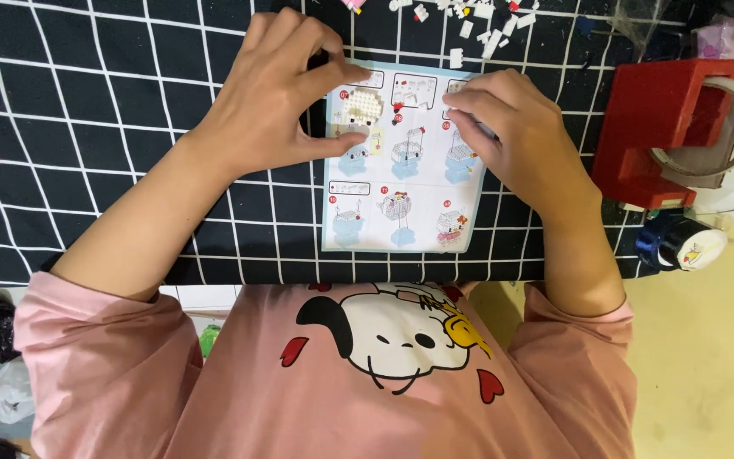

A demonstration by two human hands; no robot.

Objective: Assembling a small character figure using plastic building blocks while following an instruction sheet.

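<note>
L hand (278,93) sat curled over the top-left corner of the instruction sheet (401,161), thumb and index pinched round a small white brick build (360,108) w/ a red bit on it, so the build was steadied from both sides and stayed put on the paper. Other fingers were tucked, clenched loosely; heel of the hand lay on the cloth for support.

R hand (511,127) lay palm-down on the sheet's top-right, fingertips bent under & pressed to the paper. Couldn't tell whether it gripped a piece; a sliver of something pale showed under the fingers, too small to name. Pressing there prob. kept the sheet flat and from sliding.

Sheet itself: pale blue, step pics in a grid, laid square to the person, between both forearms, so the steps read upright while the build sat right on it.

Under all that, a black cloth w/ white grid lines (87,127) – small pale parts show up well on it. Loose white, red & yellow bricks (477,21) were scattered at the far edge, just beyond the sheet, within reach of either hand.

Off to the right, apart from the work: red tape dispenser (664,127) w/ a roll in it, and a dark blue roll of tape (681,242) just below it, on the cloth's edge.
</note>
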